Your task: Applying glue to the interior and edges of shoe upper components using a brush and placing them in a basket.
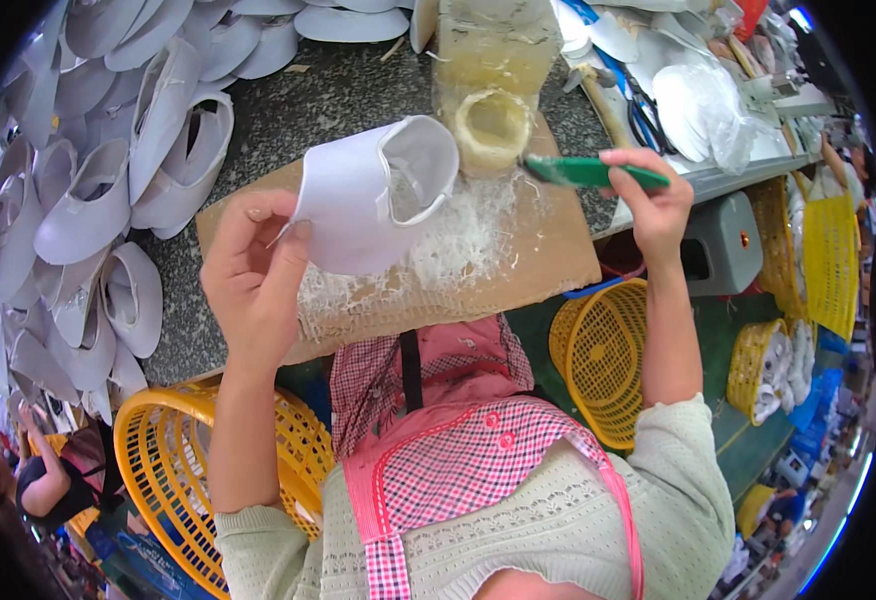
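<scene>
A white shoe upper [353, 200] hangs over the cardboard, its open collar turned to the right. My left hand [258, 265] pinches its left edge between thumb and fingers. In my right hand [653, 195] is a green-handled brush [588, 172], held level, its dark tip pointing left. That tip is beside the rim of a round, glue-crusted pot [495, 130]; whether they touch I cannot tell. Under both hands lies a brown cardboard sheet [548, 245], smeared with dried white glue.
Piled white shoe uppers [88, 210] cover the table's left side. A yellowish glue-stained container [493, 50] stands behind the pot. Scissors [643, 115] and plastic bags [708, 115] lie at the right. Yellow baskets [603, 360] stand below the table edge; another person [58, 480] is at far left.
</scene>
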A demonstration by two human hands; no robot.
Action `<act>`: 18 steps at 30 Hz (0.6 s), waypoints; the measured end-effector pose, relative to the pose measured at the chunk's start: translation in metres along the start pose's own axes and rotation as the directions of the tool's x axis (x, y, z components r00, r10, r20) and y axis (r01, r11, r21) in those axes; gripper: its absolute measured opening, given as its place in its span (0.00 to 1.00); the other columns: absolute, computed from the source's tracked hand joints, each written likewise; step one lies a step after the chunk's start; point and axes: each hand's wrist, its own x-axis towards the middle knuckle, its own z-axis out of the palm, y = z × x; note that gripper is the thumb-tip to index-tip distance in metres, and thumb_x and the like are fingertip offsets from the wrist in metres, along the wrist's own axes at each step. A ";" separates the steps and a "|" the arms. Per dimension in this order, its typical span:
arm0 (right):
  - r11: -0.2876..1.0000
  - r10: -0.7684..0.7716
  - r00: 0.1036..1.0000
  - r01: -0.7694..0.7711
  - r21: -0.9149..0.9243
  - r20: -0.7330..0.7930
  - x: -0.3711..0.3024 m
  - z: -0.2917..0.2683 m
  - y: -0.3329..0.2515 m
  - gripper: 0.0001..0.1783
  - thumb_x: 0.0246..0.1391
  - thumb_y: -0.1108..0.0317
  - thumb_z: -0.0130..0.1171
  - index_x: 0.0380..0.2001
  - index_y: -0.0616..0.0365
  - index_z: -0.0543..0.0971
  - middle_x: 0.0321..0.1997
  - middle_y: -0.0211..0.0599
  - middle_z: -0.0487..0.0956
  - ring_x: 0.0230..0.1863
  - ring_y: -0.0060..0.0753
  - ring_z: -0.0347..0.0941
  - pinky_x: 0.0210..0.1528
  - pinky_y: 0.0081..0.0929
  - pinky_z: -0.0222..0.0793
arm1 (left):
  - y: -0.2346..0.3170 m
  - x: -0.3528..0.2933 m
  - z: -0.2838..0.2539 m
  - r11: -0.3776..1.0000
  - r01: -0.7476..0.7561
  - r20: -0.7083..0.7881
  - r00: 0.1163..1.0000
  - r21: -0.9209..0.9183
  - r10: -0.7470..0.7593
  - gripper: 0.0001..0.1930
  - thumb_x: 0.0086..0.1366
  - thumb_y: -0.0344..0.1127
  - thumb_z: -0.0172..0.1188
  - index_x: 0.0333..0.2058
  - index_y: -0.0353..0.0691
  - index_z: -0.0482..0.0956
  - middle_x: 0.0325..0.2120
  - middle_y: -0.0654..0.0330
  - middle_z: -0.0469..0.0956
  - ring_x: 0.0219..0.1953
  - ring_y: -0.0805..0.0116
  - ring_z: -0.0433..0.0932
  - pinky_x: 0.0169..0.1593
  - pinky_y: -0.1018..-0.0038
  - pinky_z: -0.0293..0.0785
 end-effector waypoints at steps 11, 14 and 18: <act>0.853 -0.511 0.812 0.520 0.047 0.281 -0.024 0.074 -0.016 0.12 0.35 0.80 0.56 0.30 0.64 0.75 0.28 0.42 0.75 0.23 0.32 0.71 0.23 0.24 0.66 | 0.017 0.020 0.005 0.831 -0.250 0.012 0.960 0.497 0.281 0.14 0.48 0.16 0.47 0.32 0.37 0.76 0.25 0.59 0.74 0.26 0.71 0.74 0.30 0.80 0.68; 0.696 -0.633 0.717 0.693 -0.190 0.292 -0.008 0.101 -0.006 0.15 0.30 0.79 0.57 0.29 0.58 0.76 0.25 0.37 0.75 0.22 0.31 0.70 0.20 0.23 0.65 | 0.021 0.022 0.018 0.778 -0.337 0.126 0.939 0.531 0.320 0.14 0.47 0.16 0.48 0.31 0.37 0.76 0.26 0.58 0.74 0.26 0.67 0.74 0.29 0.78 0.68; 0.626 -0.615 0.667 0.738 -0.253 0.421 -0.020 0.110 0.008 0.16 0.26 0.78 0.55 0.27 0.56 0.77 0.26 0.35 0.75 0.23 0.31 0.71 0.22 0.23 0.66 | 0.016 0.021 0.023 0.750 -0.348 0.150 0.935 0.563 0.321 0.13 0.46 0.17 0.48 0.31 0.37 0.76 0.26 0.57 0.74 0.26 0.65 0.74 0.29 0.77 0.69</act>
